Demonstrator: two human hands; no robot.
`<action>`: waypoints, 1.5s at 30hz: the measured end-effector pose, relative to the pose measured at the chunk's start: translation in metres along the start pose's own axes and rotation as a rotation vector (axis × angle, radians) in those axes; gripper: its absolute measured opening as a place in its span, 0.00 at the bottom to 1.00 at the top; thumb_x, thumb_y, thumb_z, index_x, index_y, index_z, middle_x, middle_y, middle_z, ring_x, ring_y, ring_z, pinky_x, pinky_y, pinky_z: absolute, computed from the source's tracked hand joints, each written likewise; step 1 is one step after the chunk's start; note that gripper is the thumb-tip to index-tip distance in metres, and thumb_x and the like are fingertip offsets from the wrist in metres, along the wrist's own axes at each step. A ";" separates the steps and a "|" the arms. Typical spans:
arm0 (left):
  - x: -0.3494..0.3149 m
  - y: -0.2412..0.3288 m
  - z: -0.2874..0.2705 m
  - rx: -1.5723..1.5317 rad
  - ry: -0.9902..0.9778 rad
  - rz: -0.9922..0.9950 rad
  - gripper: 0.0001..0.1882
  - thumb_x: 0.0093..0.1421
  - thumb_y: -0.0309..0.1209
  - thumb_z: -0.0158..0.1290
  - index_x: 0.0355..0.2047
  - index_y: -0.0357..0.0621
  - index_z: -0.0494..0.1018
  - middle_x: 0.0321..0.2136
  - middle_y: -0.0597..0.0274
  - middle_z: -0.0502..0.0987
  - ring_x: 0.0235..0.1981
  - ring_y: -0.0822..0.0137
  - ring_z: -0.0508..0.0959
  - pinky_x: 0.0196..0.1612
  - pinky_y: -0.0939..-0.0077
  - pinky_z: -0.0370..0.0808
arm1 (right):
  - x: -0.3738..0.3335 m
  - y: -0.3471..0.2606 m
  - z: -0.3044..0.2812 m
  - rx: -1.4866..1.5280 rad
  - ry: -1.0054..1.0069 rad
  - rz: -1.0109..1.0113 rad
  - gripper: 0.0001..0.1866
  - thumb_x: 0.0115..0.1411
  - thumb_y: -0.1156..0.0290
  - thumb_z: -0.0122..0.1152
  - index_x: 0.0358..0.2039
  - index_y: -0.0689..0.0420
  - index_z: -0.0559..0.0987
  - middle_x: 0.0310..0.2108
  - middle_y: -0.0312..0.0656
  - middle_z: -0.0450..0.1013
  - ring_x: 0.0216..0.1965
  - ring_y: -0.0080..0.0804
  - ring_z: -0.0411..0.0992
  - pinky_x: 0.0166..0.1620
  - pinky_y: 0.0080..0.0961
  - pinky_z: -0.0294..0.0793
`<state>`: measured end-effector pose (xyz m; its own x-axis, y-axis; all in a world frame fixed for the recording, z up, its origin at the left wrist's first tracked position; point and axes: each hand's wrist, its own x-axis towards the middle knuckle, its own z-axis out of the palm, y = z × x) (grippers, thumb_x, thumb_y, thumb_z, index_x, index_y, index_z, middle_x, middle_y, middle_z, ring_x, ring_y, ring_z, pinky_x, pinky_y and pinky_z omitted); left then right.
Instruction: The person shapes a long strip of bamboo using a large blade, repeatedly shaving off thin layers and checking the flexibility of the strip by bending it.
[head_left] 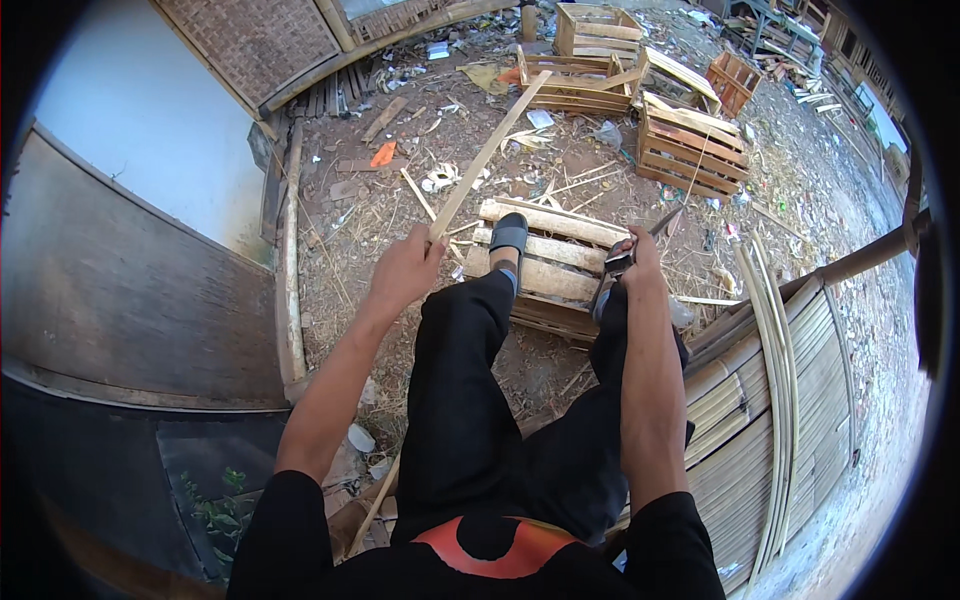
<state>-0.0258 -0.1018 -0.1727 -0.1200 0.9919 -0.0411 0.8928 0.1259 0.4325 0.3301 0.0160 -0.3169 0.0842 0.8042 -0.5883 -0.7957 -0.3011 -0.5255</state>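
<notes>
In my left hand (pixel 408 265) I grip a long pale bamboo strip (pixel 487 152), closed around its lower end. It slants up and away to the right, over the littered ground. My right hand (pixel 645 262) is wrapped round the dark handle of a knife (pixel 666 222), its pointed blade directed away to the right. A thin strand shows beyond the blade; whether it touches the knife I cannot tell. The strip and the knife are apart. Below my hands, a slatted wooden crate (pixel 560 247) lies on the ground, with my sandalled foot (pixel 509 236) resting on it.
Several wooden crates (pixel 692 145) stand at the far right. A slatted bamboo panel (pixel 745 440) with long bamboo strips (pixel 778 400) leaning over it is at my right. A wooden panel wall (pixel 140 270) closes the left. Scraps, straw and an orange piece (pixel 383 154) litter the ground.
</notes>
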 end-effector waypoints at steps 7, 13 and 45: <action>0.061 0.017 -0.014 0.256 0.015 0.116 0.17 0.63 0.43 0.51 0.45 0.45 0.69 0.28 0.43 0.78 0.34 0.43 0.79 0.38 0.47 0.73 | -0.045 0.022 0.030 0.128 -0.091 0.181 0.10 0.60 0.71 0.55 0.30 0.49 0.62 0.15 0.29 0.62 0.16 0.19 0.64 0.21 0.22 0.68; 0.076 0.042 0.003 0.523 0.062 0.247 0.15 0.60 0.42 0.54 0.46 0.54 0.74 0.30 0.53 0.80 0.34 0.50 0.81 0.36 0.52 0.77 | -0.051 0.017 0.035 0.074 -0.126 0.200 0.10 0.61 0.71 0.54 0.29 0.49 0.61 0.15 0.29 0.62 0.16 0.17 0.65 0.21 0.20 0.69; 0.122 0.113 -0.043 1.211 0.433 0.906 0.05 0.51 0.30 0.57 0.21 0.58 0.79 0.26 0.74 0.78 0.42 0.69 0.77 0.60 0.50 0.56 | -0.057 -0.019 0.028 0.228 -0.182 0.174 0.13 0.61 0.73 0.53 0.20 0.49 0.64 0.14 0.25 0.60 0.15 0.14 0.65 0.18 0.16 0.67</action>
<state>0.0420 0.0330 -0.0904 0.7063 0.6885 0.1643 0.5122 -0.3369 -0.7900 0.3234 -0.0101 -0.2564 -0.1570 0.8352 -0.5270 -0.9042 -0.3362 -0.2634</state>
